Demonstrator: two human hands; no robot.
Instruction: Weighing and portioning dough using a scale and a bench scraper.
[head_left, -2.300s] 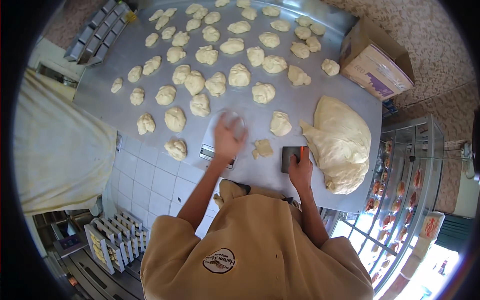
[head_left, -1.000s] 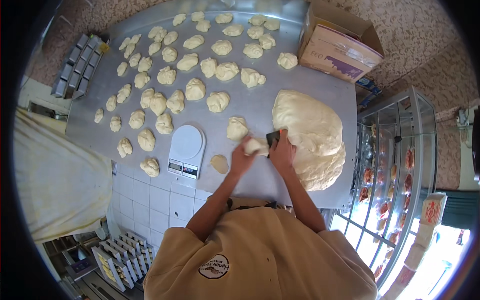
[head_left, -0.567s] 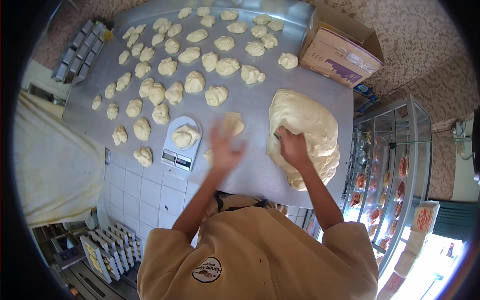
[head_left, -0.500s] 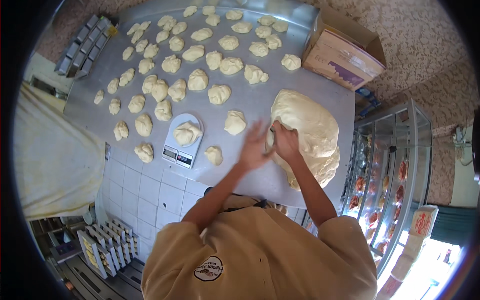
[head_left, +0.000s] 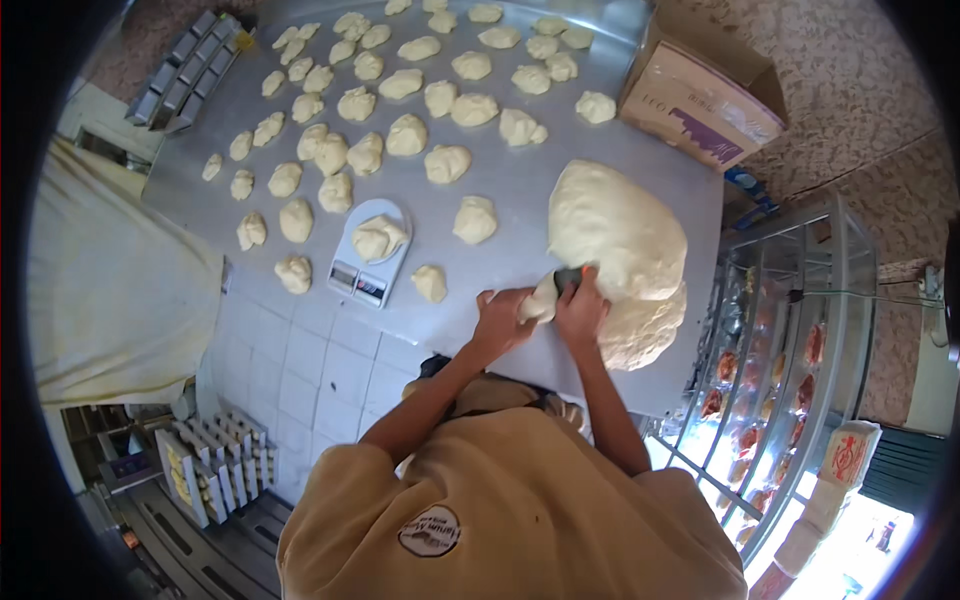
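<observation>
Pale yellow cloth (head_left: 130,290) drapes down the room's left side, and near it a bank of metal loaf tins (head_left: 188,75) sits by the far left corner of a steel table (head_left: 512,225). From there I see scattered rough dough lumps (head_left: 407,135) spread over the metal. Next comes a white kitchen scale (head_left: 358,285), one dough lump (head_left: 379,239) resting on its round plate, with a smaller dough scrap (head_left: 429,284) just beside it. The left hand (head_left: 503,318) has its fingers curled in on the end of a dough strip (head_left: 540,301); the right hand (head_left: 582,314) grips a dark dough scraper (head_left: 567,281) where that strip meets the big dough mass (head_left: 620,230). Beyond stands an open cardboard box (head_left: 705,105), then a glass-sided display cabinet (head_left: 840,250) of wrapped buns (head_left: 815,343).
</observation>
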